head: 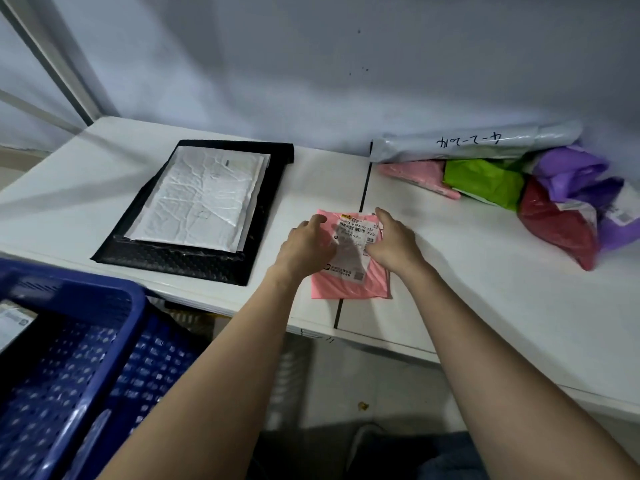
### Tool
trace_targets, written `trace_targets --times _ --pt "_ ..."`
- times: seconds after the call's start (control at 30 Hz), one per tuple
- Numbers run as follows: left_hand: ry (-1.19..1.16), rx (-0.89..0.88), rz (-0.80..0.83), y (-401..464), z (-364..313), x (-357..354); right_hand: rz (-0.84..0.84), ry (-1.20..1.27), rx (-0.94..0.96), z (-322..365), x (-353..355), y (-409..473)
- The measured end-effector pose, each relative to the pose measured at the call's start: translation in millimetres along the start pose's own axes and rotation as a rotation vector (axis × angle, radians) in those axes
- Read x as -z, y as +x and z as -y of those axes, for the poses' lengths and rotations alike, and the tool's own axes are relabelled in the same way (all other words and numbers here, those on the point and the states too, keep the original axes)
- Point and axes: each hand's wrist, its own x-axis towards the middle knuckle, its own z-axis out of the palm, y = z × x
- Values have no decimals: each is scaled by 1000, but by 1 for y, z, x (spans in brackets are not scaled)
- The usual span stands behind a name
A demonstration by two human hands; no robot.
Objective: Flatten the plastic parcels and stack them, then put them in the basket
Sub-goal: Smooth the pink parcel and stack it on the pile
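Right of both hands, crumpled parcels point(540, 188) crowd the table point(485, 289).

1. The left hand point(304, 245) and right hand point(393, 242) are showing bare, with no gloves or rings.
2. Both forearms are showing bare, with no sleeves reaching them.
3. Dark blue cloth is showing below the right forearm.

Showing as smooth pink plastic film with a paper label: pink parcel point(349, 271). Showing as crinkled white bubble-padded plastic: white mailer point(204, 199). Appearing as perforated blue moulded plastic: basket point(86, 358). Presenting as matt white laminate: table point(485, 271).
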Motion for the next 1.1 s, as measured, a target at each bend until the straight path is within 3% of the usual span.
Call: trace_targets --times 0.2,0.43,0.63,0.93,1.1 --pt "-180 -38 -159 1 5 14 13 243 6 6 1 -2" --pt "-557 8 -250 2 16 41 30 281 -31 19 -2 -3" --pt "-648 6 -332 -2 32 64 167 414 -109 37 -8 -8" --pt "-384 -95 -731 -13 54 104 176 635 58 94 -37 -11" --pt "0 -174 -754 -19 75 116 97 790 36 128 -72 -5"
